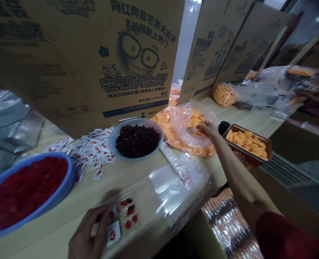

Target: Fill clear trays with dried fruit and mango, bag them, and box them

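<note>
My left hand (90,230) is low over the table's front, its fingers bent together around the edge of a small printed packet (112,213); motion smears the fingertips. Another white packet with a red print (113,232) lies just below it. Right beside them is a clear plastic tray (134,208) with red and dark pieces in its hollows. My right hand (208,128) reaches across to the mouth of a clear bag (182,124) of orange pieces. Its fingers are pinched together there; what they hold is too small to make out.
A blue basin of red pieces (71,172), a bowl of dark beads (112,145) and a heap of printed sachets (90,151) stand to the left. Clear plastic sleeves (165,187) lie mid-table. A tin (269,145) holds orange pieces. Cardboard boxes (86,72) wall the back.
</note>
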Demonstrator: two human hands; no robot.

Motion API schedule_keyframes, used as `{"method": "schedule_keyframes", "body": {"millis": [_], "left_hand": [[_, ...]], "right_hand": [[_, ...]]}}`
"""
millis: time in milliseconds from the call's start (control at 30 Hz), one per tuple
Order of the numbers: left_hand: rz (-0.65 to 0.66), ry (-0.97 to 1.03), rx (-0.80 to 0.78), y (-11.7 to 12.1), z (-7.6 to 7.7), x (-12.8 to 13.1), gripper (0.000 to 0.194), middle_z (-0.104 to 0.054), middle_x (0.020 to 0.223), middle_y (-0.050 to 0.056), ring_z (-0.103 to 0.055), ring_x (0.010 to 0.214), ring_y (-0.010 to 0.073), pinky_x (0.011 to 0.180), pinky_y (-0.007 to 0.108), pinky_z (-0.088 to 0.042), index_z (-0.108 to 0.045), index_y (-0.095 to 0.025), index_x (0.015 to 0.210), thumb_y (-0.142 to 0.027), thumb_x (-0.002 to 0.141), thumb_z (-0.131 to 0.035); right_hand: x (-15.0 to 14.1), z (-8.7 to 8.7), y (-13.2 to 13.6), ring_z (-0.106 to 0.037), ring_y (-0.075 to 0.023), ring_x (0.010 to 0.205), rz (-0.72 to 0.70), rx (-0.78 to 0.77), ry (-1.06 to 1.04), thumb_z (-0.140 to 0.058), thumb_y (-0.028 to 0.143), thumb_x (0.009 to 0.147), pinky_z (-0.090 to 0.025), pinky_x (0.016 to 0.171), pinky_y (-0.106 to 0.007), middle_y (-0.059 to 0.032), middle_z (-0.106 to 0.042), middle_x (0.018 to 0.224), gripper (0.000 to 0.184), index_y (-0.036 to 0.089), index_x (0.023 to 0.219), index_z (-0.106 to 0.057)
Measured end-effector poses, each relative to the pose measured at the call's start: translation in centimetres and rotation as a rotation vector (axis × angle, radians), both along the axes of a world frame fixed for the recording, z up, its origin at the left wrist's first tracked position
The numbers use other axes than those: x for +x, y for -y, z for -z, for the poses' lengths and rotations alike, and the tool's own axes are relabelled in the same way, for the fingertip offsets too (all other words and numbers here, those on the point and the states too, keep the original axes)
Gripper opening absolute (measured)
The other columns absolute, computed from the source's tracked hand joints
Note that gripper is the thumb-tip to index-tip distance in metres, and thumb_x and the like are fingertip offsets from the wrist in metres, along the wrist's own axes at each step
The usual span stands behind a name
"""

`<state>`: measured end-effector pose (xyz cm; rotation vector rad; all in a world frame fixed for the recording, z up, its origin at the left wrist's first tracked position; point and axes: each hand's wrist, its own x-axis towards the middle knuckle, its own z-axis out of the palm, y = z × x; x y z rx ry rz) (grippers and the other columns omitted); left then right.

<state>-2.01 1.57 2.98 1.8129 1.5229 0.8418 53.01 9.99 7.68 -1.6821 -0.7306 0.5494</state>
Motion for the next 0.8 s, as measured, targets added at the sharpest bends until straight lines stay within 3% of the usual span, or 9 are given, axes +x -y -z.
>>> {"method": "schedule_keyframes", "body": {"millis": [100,167,233,333,400,467,533,633,800], "left_hand": [[0.006,0.070,0.027,0.1,-1.8,1.8,0.027,-0.070,0.100,0.005,-0.065,0.089,0.0212,0.062,0.025,-0.053,-0.069,-0.023,0.099,-0.046,0.089,-0.059],[0.024,0.164,0.012,0.1,-2.6,2.9,0.023,-0.070,0.098,0.004,-0.064,0.093,0.0195,0.082,0.029,-0.053,-0.068,-0.022,0.100,-0.040,0.091,-0.058],[0.038,0.336,-0.037,-0.1,-2.8,3.5,0.024,-0.070,0.102,0.006,-0.064,0.093,0.0178,0.083,0.029,-0.052,-0.066,-0.020,0.107,-0.037,0.091,-0.058],[0.048,0.521,-0.109,-0.1,-1.7,2.7,0.044,-0.068,0.112,0.008,-0.064,0.088,0.0156,0.074,0.025,-0.052,-0.055,-0.020,0.126,-0.033,0.086,-0.066],[0.010,0.546,-0.135,0.2,-0.6,0.9,0.041,-0.069,0.100,0.007,-0.063,0.080,0.0139,0.070,0.024,-0.050,-0.058,-0.018,0.121,-0.031,0.084,-0.068],[-0.070,0.532,-0.146,0.5,0.7,-1.6,0.031,-0.067,0.087,0.004,-0.060,0.072,0.0129,0.065,0.023,-0.048,-0.062,-0.016,0.111,-0.031,0.084,-0.067],[-0.162,0.491,-0.133,0.6,1.8,-4.2,0.029,-0.066,0.083,0.003,-0.059,0.069,0.0126,0.062,0.023,-0.047,-0.063,-0.016,0.108,-0.032,0.084,-0.066],[-0.219,0.373,-0.105,0.4,3.3,-7.0,0.025,-0.067,0.083,0.004,-0.059,0.071,0.0139,0.064,0.024,-0.047,-0.065,-0.016,0.104,-0.031,0.084,-0.064],[-0.091,0.108,-0.125,-0.2,4.5,-7.3,0.013,-0.068,0.080,0.003,-0.060,0.073,0.0160,0.068,0.028,-0.046,-0.066,-0.018,0.096,-0.022,0.087,-0.057]], "right_hand": [[-5.1,-0.6,2.0,-0.057,-0.0085,0.054,-0.110,0.081,-0.034,-0.080,0.032,0.068,-0.050,0.056,-0.022,0.0036,-0.062,0.068,0.030,0.019,0.082,-0.057],[-10.9,0.0,3.4,-0.060,-0.0113,0.059,-0.288,0.166,-0.045,-0.083,0.034,0.064,-0.051,0.057,-0.024,0.0020,-0.064,0.074,0.036,0.020,0.090,-0.062],[-18.2,1.3,4.9,-0.059,-0.0119,0.060,-0.482,0.160,-0.072,-0.083,0.037,0.067,-0.050,0.056,-0.025,-0.0002,-0.066,0.079,0.035,0.020,0.092,-0.065],[-29.6,4.2,7.2,-0.056,-0.0125,0.061,-0.766,0.117,-0.217,-0.079,0.041,0.071,-0.048,0.053,-0.024,-0.0012,-0.066,0.082,0.029,0.021,0.086,-0.065],[-35.8,6.3,8.1,-0.054,-0.0123,0.060,-0.905,0.069,-0.318,-0.077,0.040,0.073,-0.047,0.054,-0.025,0.0005,-0.064,0.077,0.027,0.021,0.086,-0.064],[-39.8,8.2,8.2,-0.054,-0.0123,0.061,-0.958,0.038,-0.374,-0.078,0.039,0.071,-0.047,0.056,-0.025,0.0011,-0.063,0.077,0.027,0.021,0.085,-0.064],[-41.6,9.4,7.8,-0.055,-0.0131,0.065,-0.949,0.005,-0.405,-0.082,0.040,0.066,-0.048,0.058,-0.025,0.0010,-0.064,0.078,0.032,0.020,0.084,-0.065],[-41.4,10.1,7.3,-0.057,-0.0141,0.069,-0.890,-0.049,-0.453,-0.085,0.043,0.062,-0.050,0.061,-0.026,0.0009,-0.064,0.081,0.040,0.020,0.089,-0.067],[-39.6,9.7,7.4,-0.062,-0.0157,0.074,-0.812,-0.182,-0.535,-0.069,0.044,0.076,-0.050,0.058,-0.025,-0.0011,-0.068,0.090,0.037,0.024,0.107,-0.069]]}}
